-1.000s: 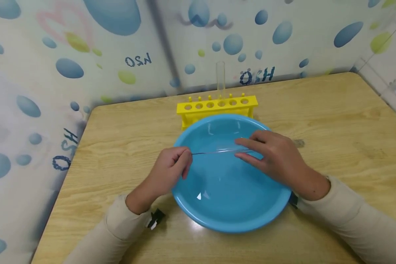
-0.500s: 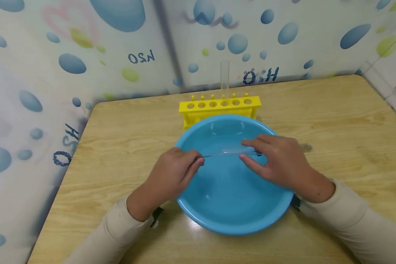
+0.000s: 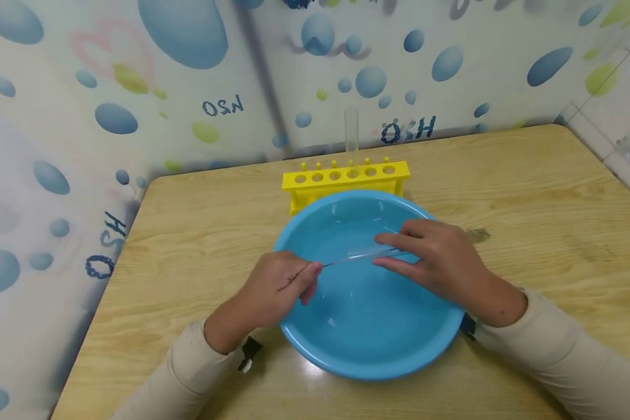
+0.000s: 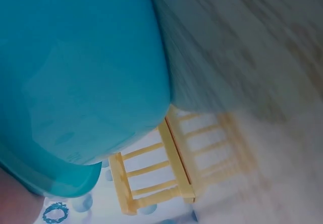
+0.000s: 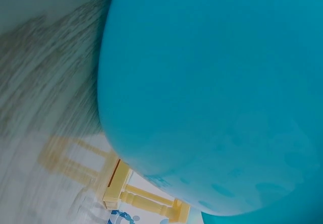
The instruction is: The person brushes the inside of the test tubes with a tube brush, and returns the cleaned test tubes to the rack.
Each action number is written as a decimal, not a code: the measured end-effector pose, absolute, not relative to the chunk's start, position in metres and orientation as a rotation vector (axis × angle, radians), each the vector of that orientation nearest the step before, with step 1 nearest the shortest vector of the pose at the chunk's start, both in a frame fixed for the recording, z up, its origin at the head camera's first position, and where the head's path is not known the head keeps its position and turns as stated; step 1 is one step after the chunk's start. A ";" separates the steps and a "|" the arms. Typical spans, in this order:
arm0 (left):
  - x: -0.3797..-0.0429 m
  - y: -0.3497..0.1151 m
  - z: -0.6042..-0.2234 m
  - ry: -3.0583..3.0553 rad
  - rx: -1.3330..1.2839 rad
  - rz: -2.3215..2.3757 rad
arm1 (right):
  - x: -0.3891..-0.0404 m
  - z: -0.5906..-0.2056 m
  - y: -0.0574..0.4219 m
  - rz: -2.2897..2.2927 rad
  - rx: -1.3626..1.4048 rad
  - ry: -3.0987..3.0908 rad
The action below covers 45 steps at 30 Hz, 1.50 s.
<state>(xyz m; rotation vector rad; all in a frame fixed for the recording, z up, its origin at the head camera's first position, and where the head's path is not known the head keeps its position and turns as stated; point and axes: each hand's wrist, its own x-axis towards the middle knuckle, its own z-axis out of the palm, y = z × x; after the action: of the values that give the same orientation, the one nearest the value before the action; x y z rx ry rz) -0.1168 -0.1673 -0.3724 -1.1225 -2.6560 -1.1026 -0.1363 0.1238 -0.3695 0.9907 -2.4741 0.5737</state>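
Observation:
Over the blue basin (image 3: 367, 326), my left hand (image 3: 275, 291) grips a thin wire handle (image 3: 331, 263), which looks like that of a test tube brush. The wire runs into a clear test tube (image 3: 362, 255), lying nearly level and tilted slightly up to the right. My right hand (image 3: 443, 262) holds this tube between thumb and fingers. The brush's head is hidden in or behind the right hand. Both wrist views show mostly the outside of the basin; a blurred bit of skin (image 4: 15, 199) fills the left wrist view's lower left corner.
Behind the basin stands a yellow test tube rack (image 3: 346, 178), with one clear test tube (image 3: 351, 134) upright in it. All stand on a wooden table (image 3: 205, 227) against a patterned wall. A dark scrap (image 3: 250, 350) shows by the left cuff.
My left hand and the wire shift right toward the right hand, then slightly back and down. My right hand keeps its hold on the tube. The head view tilts a little.

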 end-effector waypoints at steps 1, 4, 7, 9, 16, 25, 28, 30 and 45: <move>-0.117 -0.167 -0.372 -2.658 -1.121 -1.100 | -0.136 -0.369 0.123 0.571 0.990 -2.478; -0.116 -0.169 -0.370 -2.670 -1.110 -1.074 | -0.136 -0.369 0.121 0.572 0.975 -2.485; -0.116 -0.170 -0.368 -2.662 -1.075 -1.093 | -0.137 -0.368 0.118 0.583 0.957 -2.478; -0.116 -0.170 -0.368 -2.649 -1.034 -1.133 | -0.138 -0.367 0.118 0.588 0.949 -2.471; -0.115 -0.165 -0.373 -2.602 -0.944 -1.212 | -0.136 -0.366 0.121 0.570 0.972 -2.468; -0.113 -0.164 -0.374 -2.614 -0.914 -1.170 | -0.135 -0.369 0.121 0.591 1.004 -2.461; -0.113 -0.165 -0.375 -2.637 -0.926 -1.154 | -0.135 -0.370 0.121 0.585 1.007 -2.462; -0.114 -0.164 -0.374 -2.646 -0.939 -1.152 | -0.135 -0.370 0.121 0.574 1.004 -2.460; -0.116 -0.167 -0.374 -2.647 -0.907 -1.322 | -0.135 -0.370 0.122 0.596 0.987 -2.451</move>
<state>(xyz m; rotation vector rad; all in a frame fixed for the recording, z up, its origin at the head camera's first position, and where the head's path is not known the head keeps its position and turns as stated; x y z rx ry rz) -0.1161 -0.1668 -0.3739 -0.9071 -2.6470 -1.3220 -0.1353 0.1216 -0.3699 0.9870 -2.4505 0.5958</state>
